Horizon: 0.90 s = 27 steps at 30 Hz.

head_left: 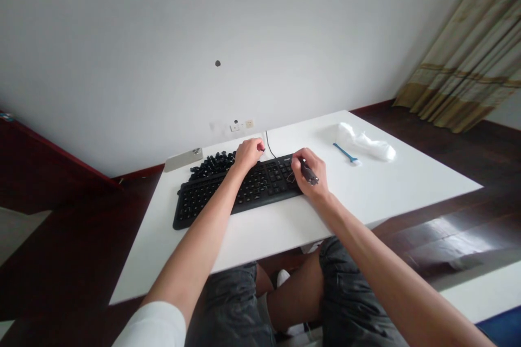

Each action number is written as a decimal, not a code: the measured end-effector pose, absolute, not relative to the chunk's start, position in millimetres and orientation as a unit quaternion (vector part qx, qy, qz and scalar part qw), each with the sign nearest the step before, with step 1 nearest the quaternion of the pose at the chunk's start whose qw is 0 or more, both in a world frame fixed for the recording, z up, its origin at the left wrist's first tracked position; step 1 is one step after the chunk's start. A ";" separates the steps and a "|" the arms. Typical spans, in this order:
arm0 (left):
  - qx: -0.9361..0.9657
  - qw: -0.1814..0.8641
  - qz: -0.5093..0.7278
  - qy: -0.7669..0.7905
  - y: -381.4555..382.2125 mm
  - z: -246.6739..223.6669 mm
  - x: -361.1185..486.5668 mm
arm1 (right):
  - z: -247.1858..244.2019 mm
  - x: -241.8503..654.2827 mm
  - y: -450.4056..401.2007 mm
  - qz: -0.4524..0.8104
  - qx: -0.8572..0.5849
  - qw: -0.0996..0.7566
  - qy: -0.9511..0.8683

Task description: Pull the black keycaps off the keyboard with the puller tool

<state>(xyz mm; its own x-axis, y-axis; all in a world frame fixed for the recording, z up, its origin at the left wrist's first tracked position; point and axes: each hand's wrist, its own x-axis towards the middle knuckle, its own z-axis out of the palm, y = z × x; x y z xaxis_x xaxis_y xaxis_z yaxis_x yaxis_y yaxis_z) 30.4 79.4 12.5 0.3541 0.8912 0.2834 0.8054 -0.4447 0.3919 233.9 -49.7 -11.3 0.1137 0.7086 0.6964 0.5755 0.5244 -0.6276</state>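
Observation:
A black keyboard (pixel 260 187) lies across the white table, many of its key positions bare of caps. My right hand (pixel 311 171) is closed around a dark-handled tool (pixel 308 172) over the keyboard's right end; its tip is hidden. Above the keyboard's back edge, my left hand (pixel 249 154) pinches a small black piece, apparently a keycap (pixel 262 150). A heap of loose black keycaps (pixel 214 165) lies behind the keyboard, just left of that hand.
A phone (pixel 183 159) lies at the table's back left corner. On the right are a blue brush (pixel 345 153) and a crumpled white plastic bag (pixel 366 143). A thin cable (pixel 269 143) runs back from the keyboard. Wall sockets (pixel 242 125) sit behind the table (pixel 268 233).

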 end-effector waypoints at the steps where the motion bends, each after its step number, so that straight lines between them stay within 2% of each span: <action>1: 0.822 0.098 0.223 0.514 81.1 10.0 30.5 | -11.5 233.5 -49.2 0.060 -0.483 0.564 -0.666; 12: 0.842 0.164 0.196 0.475 86.8 5.1 17.1 | -11.4 231.8 -47.4 0.068 -0.503 0.543 -0.669; 16: 0.833 0.144 0.240 0.477 79.7 7.5 6.1 | -12.0 231.2 -46.9 0.069 -0.517 0.542 -0.658; 22: 0.856 0.118 0.240 0.443 42.2 15.1 -8.5 | -13.2 231.0 -46.6 0.062 -0.518 0.551 -0.652; 27: 0.855 0.091 0.245 0.448 28.1 11.5 -3.0 | -10.2 230.0 -49.1 0.121 -0.551 0.547 -0.618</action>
<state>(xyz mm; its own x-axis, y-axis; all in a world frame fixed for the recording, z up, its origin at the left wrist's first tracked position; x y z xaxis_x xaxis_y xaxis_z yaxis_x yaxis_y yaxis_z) -3.0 28.1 11.5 0.4790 0.8106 0.3369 0.7210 -0.5822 0.3758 230.0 -49.1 -10.2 0.2073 0.8134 0.5435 0.5493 0.3629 -0.7527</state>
